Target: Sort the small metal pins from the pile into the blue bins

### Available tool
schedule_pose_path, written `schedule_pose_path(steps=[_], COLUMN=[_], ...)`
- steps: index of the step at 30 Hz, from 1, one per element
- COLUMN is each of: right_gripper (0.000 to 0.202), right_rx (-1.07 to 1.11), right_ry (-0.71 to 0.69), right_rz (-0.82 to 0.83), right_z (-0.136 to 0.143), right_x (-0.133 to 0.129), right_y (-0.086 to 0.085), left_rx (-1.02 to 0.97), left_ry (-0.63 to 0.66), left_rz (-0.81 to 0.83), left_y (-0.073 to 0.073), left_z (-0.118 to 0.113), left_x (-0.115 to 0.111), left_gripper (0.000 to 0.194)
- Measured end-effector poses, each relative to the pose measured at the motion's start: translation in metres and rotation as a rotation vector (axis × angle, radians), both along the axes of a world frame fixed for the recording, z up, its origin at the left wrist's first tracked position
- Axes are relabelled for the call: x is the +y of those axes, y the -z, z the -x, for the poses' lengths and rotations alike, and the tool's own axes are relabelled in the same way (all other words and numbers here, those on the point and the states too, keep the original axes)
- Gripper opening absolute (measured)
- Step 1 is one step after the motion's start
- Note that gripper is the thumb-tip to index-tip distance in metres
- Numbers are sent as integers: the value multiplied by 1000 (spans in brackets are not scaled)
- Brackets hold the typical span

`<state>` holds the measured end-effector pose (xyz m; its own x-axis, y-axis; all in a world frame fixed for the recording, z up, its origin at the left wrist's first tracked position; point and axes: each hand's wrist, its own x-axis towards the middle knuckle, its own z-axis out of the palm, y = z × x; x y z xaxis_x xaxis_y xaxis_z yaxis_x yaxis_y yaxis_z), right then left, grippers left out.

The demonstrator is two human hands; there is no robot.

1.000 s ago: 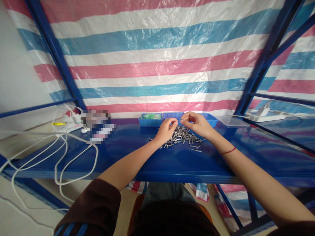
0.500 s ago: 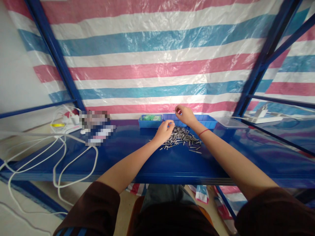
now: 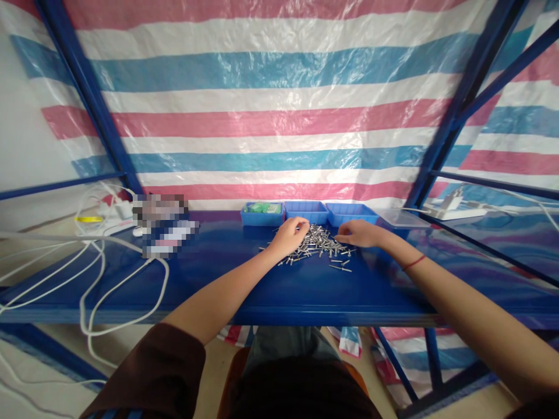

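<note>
A heap of metal blind rivets (image 3: 318, 240) lies on the blue table, with a few loose ones at its near side. My left hand (image 3: 293, 234) is over the heap's left edge, its thumb and fingers curled together; whatever they pinch is too small to make out. At the right edge of the rivets, my right hand (image 3: 356, 234) is low over the table with fingers drawn together and pointing left. Its fingertips touch or nearly touch the heap, and what is between them cannot be made out.
Behind the heap stand a blue bin (image 3: 262, 217) with green-and-white packets, a middle blue bin (image 3: 306, 210) and a right blue bin (image 3: 351, 214). A clear plastic sheet (image 3: 404, 218) lies farther right. White cables (image 3: 163, 285) and power strips (image 3: 458, 210) occupy the sides.
My right hand has come down from above the blue bins to the right edge of the rivet heap. My left hand stays by the heap. The view has shifted slightly.
</note>
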<state>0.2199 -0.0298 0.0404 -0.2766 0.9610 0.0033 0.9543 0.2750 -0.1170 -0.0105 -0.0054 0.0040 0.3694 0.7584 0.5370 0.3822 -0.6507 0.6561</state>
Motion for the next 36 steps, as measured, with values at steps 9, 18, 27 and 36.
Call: schedule_pose_path(steps=[9,18,27,36], right_gripper=[18,11,10,8], right_rx=[-183,348,1190,1478], right_ry=[75,-114,-143,36], right_rz=[-52,-235,48,160], right_z=[26,80,92,96], right_x=[14,9,-1,-7], right_y=[1,-14,6,2], left_rx=[23,-139,-277,-266], left_ry=[-6,-61,-6,-59], left_rz=[25,65,-45,-94], left_y=[-2,-1,-4,-11], left_z=[-1,2,4,4], left_x=[-4,4,8,2], left_gripper=[23,28,18,14])
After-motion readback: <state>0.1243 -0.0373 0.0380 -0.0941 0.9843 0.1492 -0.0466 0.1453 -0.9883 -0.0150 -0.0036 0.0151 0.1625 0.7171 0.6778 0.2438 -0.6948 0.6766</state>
